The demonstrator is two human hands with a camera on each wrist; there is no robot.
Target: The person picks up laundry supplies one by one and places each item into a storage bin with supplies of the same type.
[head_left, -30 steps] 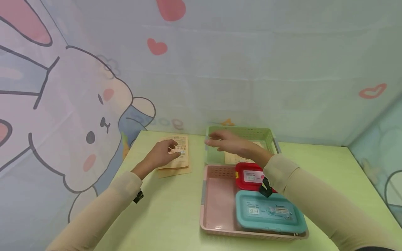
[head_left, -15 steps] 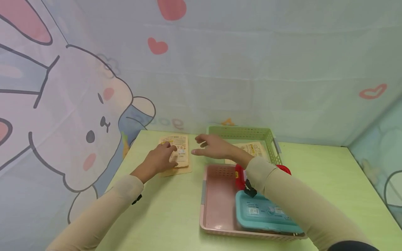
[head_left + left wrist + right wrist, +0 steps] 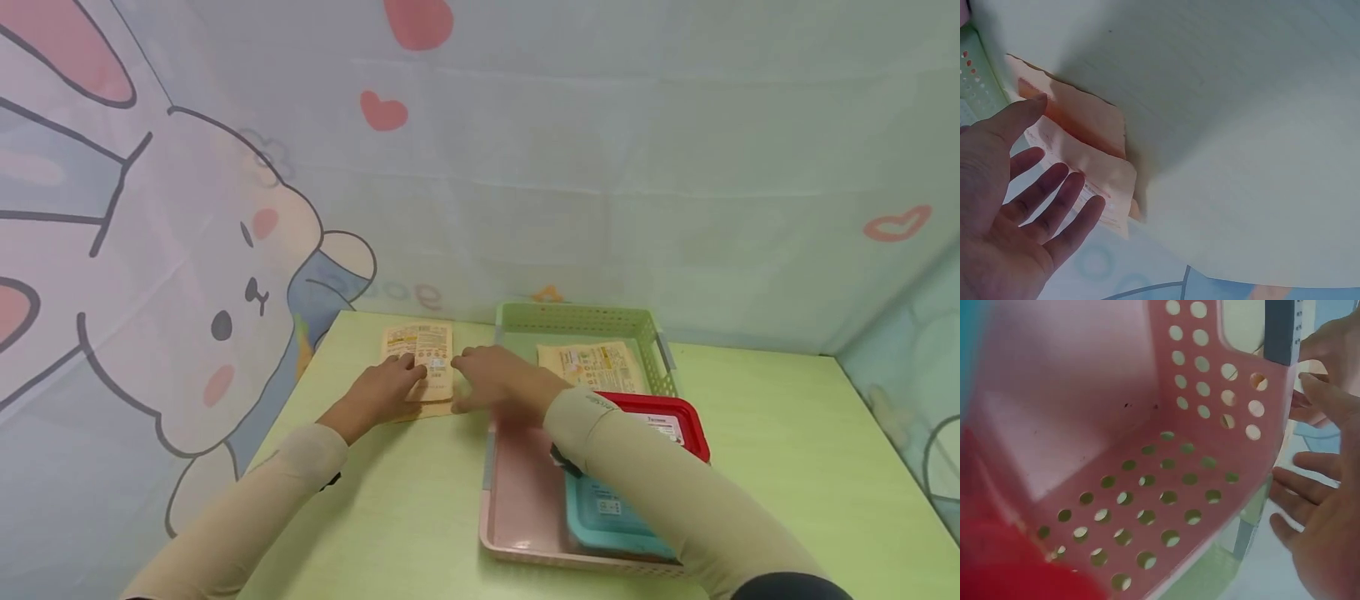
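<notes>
Flat cream packets [image 3: 427, 362] with printed text lie stacked at the back left of the table, the lower one sticking out toward the front. My left hand [image 3: 378, 387] is at their left side, its fingertips over the top packet. In the left wrist view its fingers are spread and loosely bent beside the packets [image 3: 1085, 144]. My right hand [image 3: 491, 379] reaches across the baskets to the packets' right edge. The right wrist view has this hand [image 3: 1325, 494] beside the pink basket's corner, fingers slightly bent and apart, the packets mostly hidden there.
A pink basket [image 3: 486, 517] holds a red-lidded box [image 3: 686, 417] and a teal-lidded box [image 3: 600, 517], partly covered by my right sleeve. Behind it stands a green basket [image 3: 573, 315] with another cream packet [image 3: 600, 367] inside. A printed cloth [image 3: 600, 167] hangs behind the table.
My right hand has moved left and down from above the green basket to the packets' right edge. My left hand has shifted slightly and stays at their left side.
</notes>
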